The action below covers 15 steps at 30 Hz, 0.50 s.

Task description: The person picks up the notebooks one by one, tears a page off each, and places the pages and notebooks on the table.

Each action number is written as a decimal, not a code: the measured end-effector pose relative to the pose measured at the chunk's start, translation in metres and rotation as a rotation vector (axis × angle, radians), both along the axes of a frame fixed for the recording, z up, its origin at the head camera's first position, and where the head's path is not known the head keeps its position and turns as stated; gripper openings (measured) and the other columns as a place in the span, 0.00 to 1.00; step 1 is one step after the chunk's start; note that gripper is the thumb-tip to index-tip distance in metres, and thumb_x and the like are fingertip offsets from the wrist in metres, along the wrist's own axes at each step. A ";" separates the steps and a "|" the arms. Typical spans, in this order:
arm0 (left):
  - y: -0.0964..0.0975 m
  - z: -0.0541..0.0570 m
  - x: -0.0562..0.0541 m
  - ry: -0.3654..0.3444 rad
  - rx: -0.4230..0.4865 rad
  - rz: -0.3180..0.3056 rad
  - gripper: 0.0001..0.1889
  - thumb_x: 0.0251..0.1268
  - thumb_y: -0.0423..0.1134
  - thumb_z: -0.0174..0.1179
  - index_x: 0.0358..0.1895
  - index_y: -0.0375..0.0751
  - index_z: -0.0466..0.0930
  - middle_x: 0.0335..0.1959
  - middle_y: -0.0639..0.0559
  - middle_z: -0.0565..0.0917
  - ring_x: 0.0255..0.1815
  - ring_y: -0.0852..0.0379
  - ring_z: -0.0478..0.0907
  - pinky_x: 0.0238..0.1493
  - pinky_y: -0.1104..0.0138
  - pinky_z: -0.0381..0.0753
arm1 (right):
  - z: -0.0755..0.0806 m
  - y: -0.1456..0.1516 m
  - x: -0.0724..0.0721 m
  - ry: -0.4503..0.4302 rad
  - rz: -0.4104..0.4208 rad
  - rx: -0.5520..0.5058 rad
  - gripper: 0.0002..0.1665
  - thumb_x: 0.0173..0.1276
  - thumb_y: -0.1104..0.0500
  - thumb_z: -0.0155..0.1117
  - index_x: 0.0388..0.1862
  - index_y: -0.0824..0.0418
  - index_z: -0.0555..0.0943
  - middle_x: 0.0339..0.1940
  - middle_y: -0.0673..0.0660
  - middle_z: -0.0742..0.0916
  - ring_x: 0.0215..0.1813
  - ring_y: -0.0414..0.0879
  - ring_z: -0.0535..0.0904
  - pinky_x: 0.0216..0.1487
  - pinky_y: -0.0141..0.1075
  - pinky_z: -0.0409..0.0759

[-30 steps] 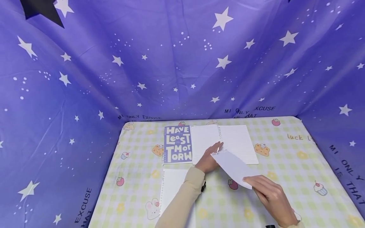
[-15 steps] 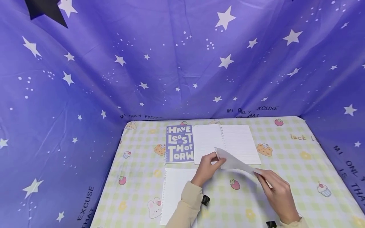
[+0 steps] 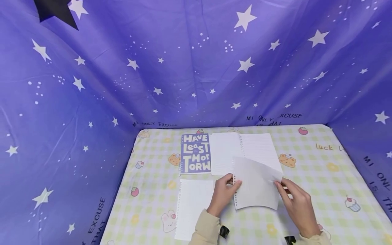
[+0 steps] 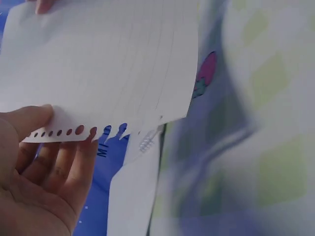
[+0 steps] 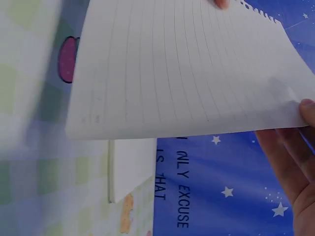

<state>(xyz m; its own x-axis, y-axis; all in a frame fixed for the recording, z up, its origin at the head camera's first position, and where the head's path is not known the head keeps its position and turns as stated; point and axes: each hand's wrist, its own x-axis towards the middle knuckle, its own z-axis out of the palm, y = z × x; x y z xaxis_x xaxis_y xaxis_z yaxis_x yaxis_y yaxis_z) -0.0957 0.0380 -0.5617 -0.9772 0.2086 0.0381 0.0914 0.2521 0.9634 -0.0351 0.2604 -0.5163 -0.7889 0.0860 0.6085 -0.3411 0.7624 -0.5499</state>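
Observation:
A loose lined sheet of paper [image 3: 256, 187] is held up between both hands, over the lower part of an open spiral notebook [image 3: 226, 153]. My left hand [image 3: 224, 192] pinches its punched edge, thumb on top and fingers beneath. In the left wrist view, the holes [image 4: 69, 132] along that edge show, some of them torn open. The right hand [image 3: 297, 206] pinches the opposite, smooth edge between thumb and fingers. Faint ruled lines run across the sheet in the right wrist view. Part of the notebook's right page is hidden behind the sheet.
Left of the open notebook lies a purple booklet [image 3: 196, 153] with large white lettering. Another punched white sheet [image 3: 194, 207] lies on the table nearer the front, beside my left forearm. A green-checked cloth [image 3: 147, 190] covers the table. Blue star-printed curtains [image 3: 190, 68] hang around it.
My left hand has left the notebook's binding and taken the sheet's punched edge. The sheet has turned from a narrow slant to facing the head camera more fully, stretched between both hands.

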 end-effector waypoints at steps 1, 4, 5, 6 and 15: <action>0.000 -0.002 0.002 -0.004 -0.005 0.003 0.11 0.65 0.44 0.66 0.28 0.46 0.77 0.26 0.60 0.81 0.28 0.72 0.72 0.34 0.77 0.74 | -0.002 0.000 -0.001 -0.006 -0.008 -0.002 0.16 0.50 0.77 0.73 0.37 0.65 0.85 0.30 0.60 0.89 0.39 0.13 0.71 0.31 0.14 0.76; -0.001 -0.006 0.007 -0.025 -0.032 0.013 0.08 0.63 0.41 0.68 0.30 0.44 0.80 0.25 0.60 0.80 0.27 0.73 0.72 0.33 0.77 0.75 | -0.009 -0.002 -0.002 -0.064 -0.052 0.012 0.13 0.53 0.75 0.73 0.37 0.65 0.85 0.29 0.58 0.89 0.34 0.19 0.75 0.28 0.15 0.75; -0.002 -0.007 0.009 -0.038 -0.043 0.015 0.07 0.62 0.39 0.68 0.31 0.44 0.80 0.24 0.60 0.80 0.27 0.72 0.71 0.32 0.77 0.74 | -0.011 -0.002 -0.002 -0.105 -0.066 0.019 0.11 0.55 0.73 0.73 0.37 0.64 0.85 0.29 0.58 0.89 0.33 0.22 0.77 0.28 0.14 0.74; -0.002 -0.009 0.010 -0.051 -0.059 0.014 0.06 0.62 0.38 0.68 0.31 0.43 0.80 0.24 0.61 0.79 0.26 0.73 0.71 0.32 0.77 0.74 | -0.014 -0.002 -0.002 -0.147 -0.079 0.027 0.09 0.58 0.72 0.72 0.38 0.64 0.85 0.29 0.57 0.89 0.32 0.26 0.78 0.28 0.15 0.74; 0.004 -0.024 0.028 -0.169 -0.147 -0.015 0.09 0.55 0.27 0.69 0.38 0.41 0.81 0.22 0.62 0.80 0.20 0.73 0.73 0.24 0.79 0.77 | -0.046 0.002 -0.005 -0.448 -0.091 0.070 0.08 0.70 0.63 0.65 0.44 0.66 0.84 0.29 0.55 0.89 0.31 0.48 0.85 0.30 0.38 0.84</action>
<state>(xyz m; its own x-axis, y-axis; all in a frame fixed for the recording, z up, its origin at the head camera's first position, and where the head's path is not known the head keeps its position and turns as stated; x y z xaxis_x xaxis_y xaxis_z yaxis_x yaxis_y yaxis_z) -0.0681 0.0419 -0.5858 -0.9640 0.2142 -0.1575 -0.0632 0.3908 0.9183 -0.0402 0.2628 -0.5623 -0.9666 0.1376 0.2162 -0.0118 0.8188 -0.5740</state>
